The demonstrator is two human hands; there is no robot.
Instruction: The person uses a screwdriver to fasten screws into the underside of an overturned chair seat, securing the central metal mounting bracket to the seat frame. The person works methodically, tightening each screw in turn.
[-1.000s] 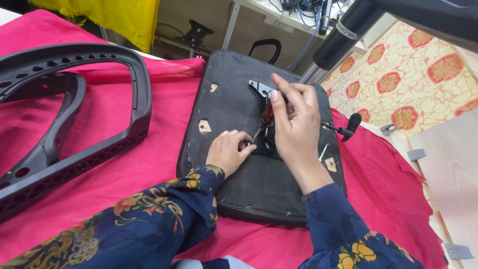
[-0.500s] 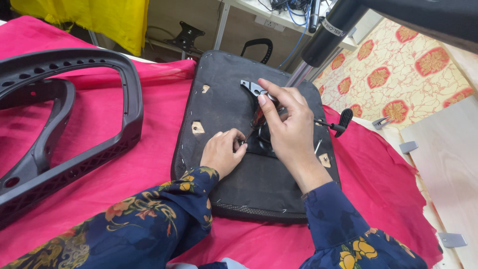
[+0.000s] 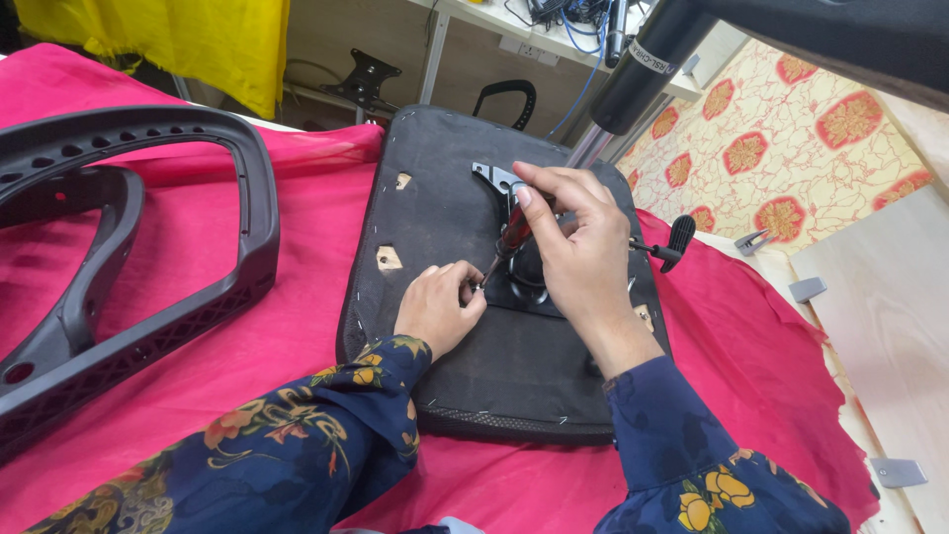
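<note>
An upturned black chair seat (image 3: pixel 455 208) lies on a pink cloth (image 3: pixel 198 366). A black metal mechanism plate (image 3: pixel 524 277) sits on its middle, mostly hidden by my hands. My right hand (image 3: pixel 578 242) grips a screwdriver (image 3: pixel 506 242) with a dark red handle, its tip angled down to the plate's left edge. My left hand (image 3: pixel 440 307) rests on the seat with its fingers pinched around the screwdriver tip; what it pinches is too small to make out. A lever with a black knob (image 3: pixel 677 235) sticks out to the right of the plate.
A black plastic chair back frame (image 3: pixel 129 247) lies on the cloth at the left. A black gas cylinder (image 3: pixel 647 64) rises behind the seat. A yellow cloth (image 3: pixel 168 40) hangs at the back. A patterned floor covering (image 3: pixel 791 148) and pale boards (image 3: pixel 890 326) lie at the right.
My right hand has tilted the screwdriver down toward the plate's left edge, and my left hand's fingers have closed in around its tip. The view has shifted slightly.
</note>
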